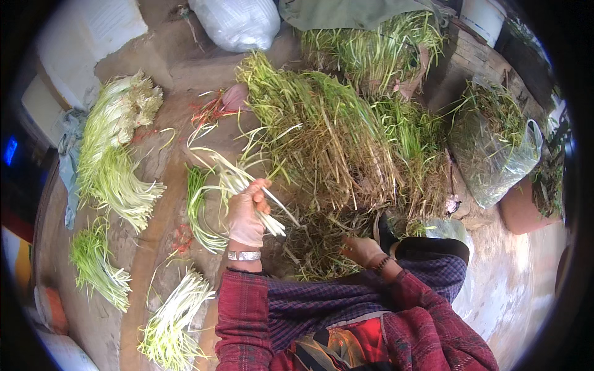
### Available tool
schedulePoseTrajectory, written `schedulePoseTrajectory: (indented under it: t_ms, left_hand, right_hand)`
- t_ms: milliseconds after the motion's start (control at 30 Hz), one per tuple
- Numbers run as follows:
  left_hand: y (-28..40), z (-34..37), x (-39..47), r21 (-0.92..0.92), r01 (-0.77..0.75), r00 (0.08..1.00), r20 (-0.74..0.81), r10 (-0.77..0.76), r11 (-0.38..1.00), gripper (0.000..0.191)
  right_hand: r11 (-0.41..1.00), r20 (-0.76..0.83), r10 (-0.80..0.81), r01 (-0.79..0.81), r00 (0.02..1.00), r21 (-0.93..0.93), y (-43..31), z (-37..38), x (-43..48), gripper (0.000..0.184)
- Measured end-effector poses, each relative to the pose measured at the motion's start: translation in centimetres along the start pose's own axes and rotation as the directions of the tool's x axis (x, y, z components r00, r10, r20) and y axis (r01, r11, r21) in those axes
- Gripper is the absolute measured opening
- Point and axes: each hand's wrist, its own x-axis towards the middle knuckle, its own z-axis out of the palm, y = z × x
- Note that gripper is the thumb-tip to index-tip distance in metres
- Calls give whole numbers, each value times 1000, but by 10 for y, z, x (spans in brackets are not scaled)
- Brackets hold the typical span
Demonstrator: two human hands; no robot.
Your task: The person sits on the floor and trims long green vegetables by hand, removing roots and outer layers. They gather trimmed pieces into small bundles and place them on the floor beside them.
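Note:
My left hand (pixel 248 213) grips a loose bunch of long pale stalks (pixel 274 226), their even white ends pointing down to the right and the thin leaves trailing to the upper left. Over a heap of brown and green plant trimmings (pixel 315 246) is my right hand (pixel 364 252), its fingers curled down; whether they hold anything is hidden. Beyond both hands lies a large pile of rooty, untrimmed green stalks (pixel 320 125). Left of my left hand is a small bundle of greens (pixel 197 199). A bundle of cleaned white stalks (pixel 178 315) rests nearer my body.
At the far left lie a long stack of cleaned stalks (pixel 111 148) and a smaller bundle (pixel 100 266). Red ties (pixel 209 111) are scattered on the floor. A plastic bag of plant waste (pixel 496 143) stands right; a white sack (pixel 236 23) and more greens (pixel 371 55) stand at the back.

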Motion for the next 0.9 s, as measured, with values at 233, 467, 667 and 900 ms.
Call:
schedulePoseTrajectory:
  t_ms: [233,467,667,900]
  left_hand:
    - [-15,13,-9,53,68,993,93,-72,996,20]
    - [-15,30,-28,116,14,1000,23,-17,993,38]
    - [-66,33,-4,105,-115,993,9,115,988,36]
    - [-43,37,1,0,89,995,-45,-89,996,30]
  right_hand:
    - [890,-292,-115,229,950,395,-150,-64,24,37]
    - [681,-198,56,107,979,724,-127,-75,15,47]
    - [750,-404,-648,633,645,-191,-121,-179,81,29]
    - [908,-523,293,-404,800,-110,-69,-221,184,42]
